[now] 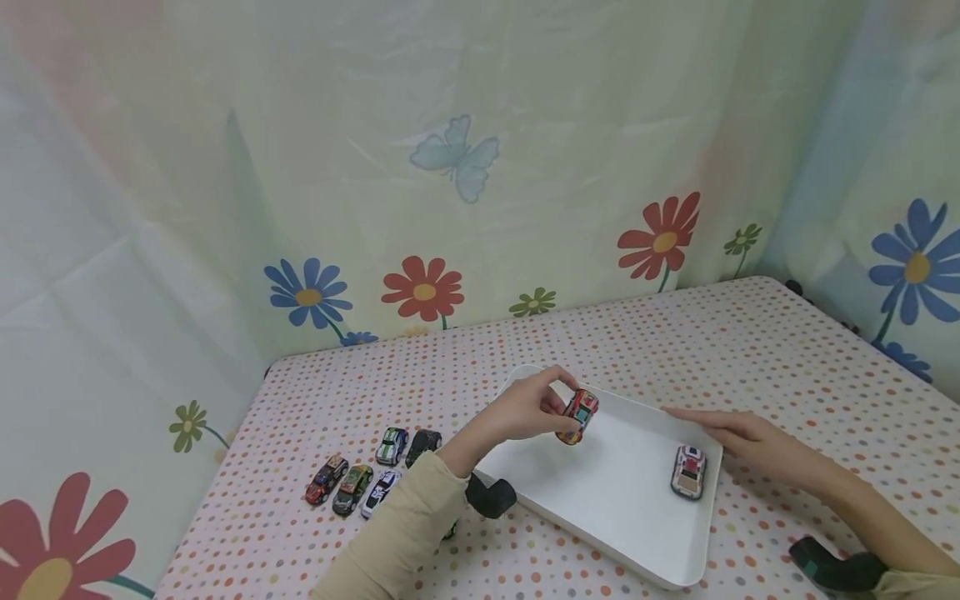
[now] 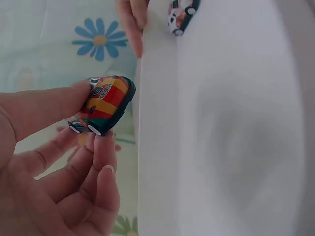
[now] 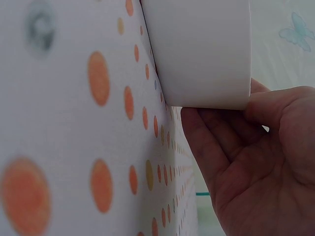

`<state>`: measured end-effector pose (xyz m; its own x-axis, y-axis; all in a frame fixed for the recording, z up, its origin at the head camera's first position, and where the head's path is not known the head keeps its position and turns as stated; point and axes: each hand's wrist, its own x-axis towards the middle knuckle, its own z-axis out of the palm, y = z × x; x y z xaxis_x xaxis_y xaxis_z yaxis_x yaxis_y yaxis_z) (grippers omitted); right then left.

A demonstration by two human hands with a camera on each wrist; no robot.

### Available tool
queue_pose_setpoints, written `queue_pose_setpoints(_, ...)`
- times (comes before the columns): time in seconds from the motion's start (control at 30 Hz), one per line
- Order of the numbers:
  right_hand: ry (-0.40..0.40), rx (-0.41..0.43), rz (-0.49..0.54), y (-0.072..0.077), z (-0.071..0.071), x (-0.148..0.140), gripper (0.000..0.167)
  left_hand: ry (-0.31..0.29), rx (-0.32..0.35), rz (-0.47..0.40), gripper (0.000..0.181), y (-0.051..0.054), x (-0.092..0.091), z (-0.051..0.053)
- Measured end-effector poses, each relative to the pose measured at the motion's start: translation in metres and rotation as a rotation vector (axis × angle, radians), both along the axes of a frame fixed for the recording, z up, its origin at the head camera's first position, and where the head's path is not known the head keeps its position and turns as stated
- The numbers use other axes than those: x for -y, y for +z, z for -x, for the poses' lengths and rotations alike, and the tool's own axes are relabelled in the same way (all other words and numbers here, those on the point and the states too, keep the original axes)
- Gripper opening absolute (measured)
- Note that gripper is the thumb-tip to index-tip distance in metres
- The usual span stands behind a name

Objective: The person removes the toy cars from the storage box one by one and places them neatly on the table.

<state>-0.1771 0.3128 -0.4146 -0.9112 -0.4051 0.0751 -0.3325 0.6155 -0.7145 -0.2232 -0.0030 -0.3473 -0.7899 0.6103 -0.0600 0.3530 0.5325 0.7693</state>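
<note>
My left hand (image 1: 534,406) pinches a red and yellow toy car (image 1: 578,416) between thumb and fingers, above the far side of a white tray (image 1: 592,492). Stripes and a dark underside show on this car (image 2: 109,101) in the left wrist view. My right hand (image 1: 757,446) rests against the tray's far right corner, its fingers straight along the outer wall; the right wrist view shows the fingers (image 3: 202,137) touching that wall. Inside the tray, near its right end, sits a white and red toy car (image 1: 688,472).
Left of the tray stand several toy cars, among them a red and black car (image 1: 327,480), a green-striped car (image 1: 392,446) and a black car (image 1: 423,443). My left sleeve partly covers this group. A dotted cloth (image 1: 300,400) covers the table; a flowered curtain (image 1: 525,225) hangs behind.
</note>
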Motion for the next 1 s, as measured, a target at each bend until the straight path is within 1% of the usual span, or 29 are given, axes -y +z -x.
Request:
queue_pose_setpoints(0.07, 0.010, -0.010, 0.009, 0.000, 0.000, -0.001, 0.035, 0.030, 0.007, -0.010, 0.041, -0.001, 0.013, 0.000)
queue_pose_setpoints(0.2, 0.033, -0.004, 0.038, -0.001, 0.000, -0.003, 0.035, 0.089, 0.014, -0.048, 0.041, -0.001, 0.040, -0.002)
queue_pose_setpoints(0.4, 0.032, 0.005, 0.043, 0.000, 0.000, -0.003, 0.035, 0.144, 0.001, -0.084, 0.041, 0.000, 0.083, -0.004)
queue_pose_setpoints(0.53, 0.039, 0.015, 0.053, 0.000, 0.000, -0.003, 0.035, 0.191, -0.010, -0.082, 0.040, -0.001, 0.118, -0.005)
queue_pose_setpoints(0.73, 0.043, 0.003, 0.056, -0.002, 0.000, -0.003, 0.035, 0.304, 0.025, -0.076, 0.042, 0.000, 0.178, -0.002)
queue_pose_setpoints(0.83, 0.035, 0.008, 0.052, -0.002, -0.001, -0.003, 0.035, 0.347, 0.044, -0.061, 0.044, -0.003, 0.209, 0.002)
queue_pose_setpoints(0.87, 0.033, 0.015, 0.053, -0.002, -0.001, -0.003, 0.036, 0.352, 0.046, -0.049, 0.045, -0.006, 0.219, 0.003)
queue_pose_setpoints(0.93, 0.028, 0.026, 0.058, -0.002, -0.001, -0.002, 0.036, 0.360, 0.078, -0.035, 0.046, -0.011, 0.236, 0.007)
queue_pose_setpoints(1.0, 0.030, 0.035, 0.070, -0.002, 0.000, -0.003, 0.036, 0.359, 0.110, -0.014, 0.046, -0.016, 0.249, 0.010)
